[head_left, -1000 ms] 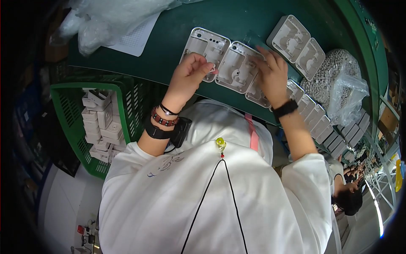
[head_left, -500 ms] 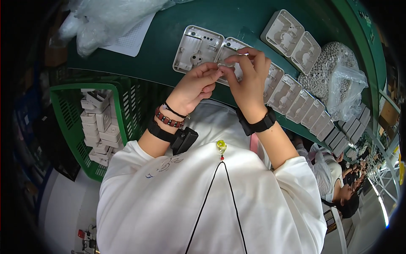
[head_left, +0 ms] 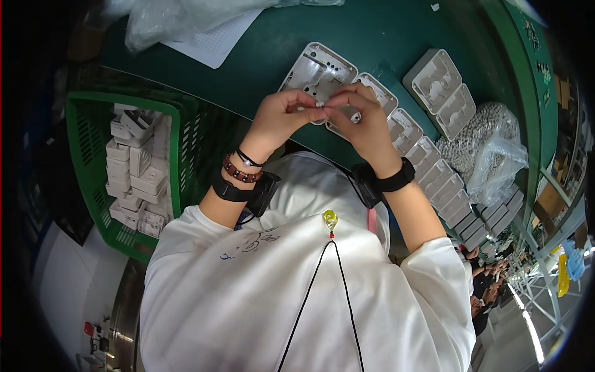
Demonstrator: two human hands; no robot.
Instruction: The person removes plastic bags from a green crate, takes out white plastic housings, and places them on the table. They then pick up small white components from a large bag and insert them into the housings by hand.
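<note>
Thumb and fingertips of my left hand (head_left: 282, 121) are closed on a small white part (head_left: 320, 105), too small to make out its kind. My right hand (head_left: 365, 124) pinches the same part from the other side, so the fingertips of both hands meet. Just beyond them lies an open white plastic housing (head_left: 319, 62) with holes and moulded ribs, partly covered by my hands. A second housing half (head_left: 379, 93) sits beside it, behind my right hand.
More white housings (head_left: 406, 131) run in a row along the table edge to the right. Another open pair (head_left: 434, 77) lies farther back, near a clear bag of small pale parts (head_left: 480, 130). A green crate (head_left: 176, 186) of white housings stands left; plastic wrap (head_left: 180, 22) covers some paper.
My view has shifted, so the housings appear farther right. The right fingers, raised and spread before, have come down and closed on the small white part with the left.
</note>
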